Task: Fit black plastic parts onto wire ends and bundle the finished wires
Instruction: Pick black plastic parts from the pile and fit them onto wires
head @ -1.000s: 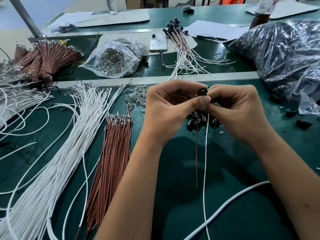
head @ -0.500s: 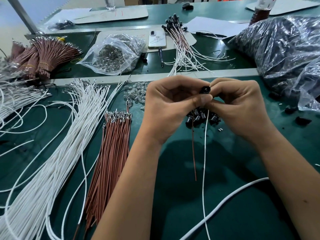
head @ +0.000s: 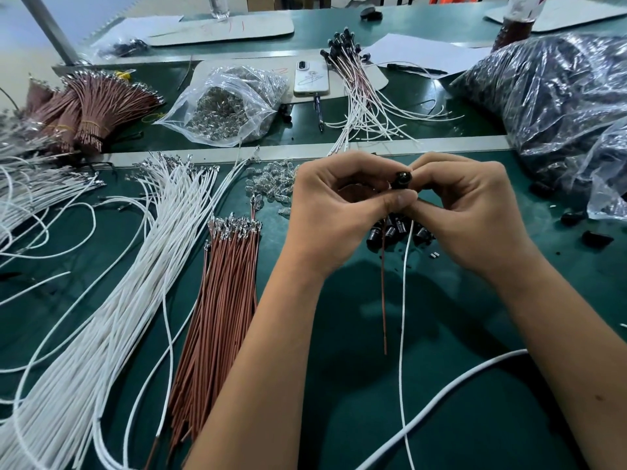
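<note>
Both hands, left hand [head: 334, 212] and right hand [head: 471, 212], pinch one black plastic part [head: 402, 179]; two wires, brown wire [head: 383, 293] and white wire [head: 403, 317], dangle toward six o'clock.

I see a green-topped workbench [head: 441, 418] with a pale metal rail [head: 288, 152] crossing it, and a grey slanted post [head: 47, 28] far left.

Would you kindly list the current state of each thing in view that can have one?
left hand: fingers curled, pinching the black plastic part
right hand: fingers curled, pinching it too
black plastic part: held above the table, brown wire and white wire hanging below
clear bag of metal pieces: open, lying flat
phone: face down
</note>
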Available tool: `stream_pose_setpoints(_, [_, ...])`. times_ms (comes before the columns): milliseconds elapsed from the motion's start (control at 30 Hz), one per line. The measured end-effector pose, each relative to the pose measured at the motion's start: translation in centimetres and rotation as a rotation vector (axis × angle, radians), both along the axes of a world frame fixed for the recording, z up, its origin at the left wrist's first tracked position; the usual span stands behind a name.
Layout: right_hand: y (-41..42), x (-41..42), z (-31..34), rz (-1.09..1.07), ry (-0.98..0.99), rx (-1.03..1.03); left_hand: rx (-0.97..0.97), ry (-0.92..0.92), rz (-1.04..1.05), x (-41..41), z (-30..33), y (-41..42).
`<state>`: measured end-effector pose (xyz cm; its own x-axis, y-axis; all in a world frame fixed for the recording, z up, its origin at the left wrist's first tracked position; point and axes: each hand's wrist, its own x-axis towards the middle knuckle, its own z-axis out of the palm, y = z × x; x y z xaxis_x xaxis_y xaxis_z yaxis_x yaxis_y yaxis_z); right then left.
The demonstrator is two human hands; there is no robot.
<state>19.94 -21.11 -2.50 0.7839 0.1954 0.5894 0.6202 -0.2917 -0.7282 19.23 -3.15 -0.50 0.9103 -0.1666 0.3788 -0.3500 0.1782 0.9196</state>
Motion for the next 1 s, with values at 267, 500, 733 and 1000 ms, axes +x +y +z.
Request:
stream_pose_setpoints(267, [-0.03, 0.09, -0.26, -0.002, -0.01, -0.013, -0.018, -0.012, -0.009, 0.02, -0.02, -0.07])
stream_pose_setpoints(500, [0.02, 0.01, -0.13, 0.025, 0.011, -0.014, -0.053, -0.043, -0.035, -0.09, 0.15, -0.08])
stream_pose_setpoints(733, [-0.02, -0.3, 0.12, 0.01, 0.043, -0.014, -0.071, -0.038, -0.076, -0.31, 0.25, -0.16])
stream_pose_setpoints(1000, [0.09, -0.36, 0.27, -0.014, 0.038, -0.029, -0.109, -0.061, -0.126, -0.36, 0.19, -0.31])
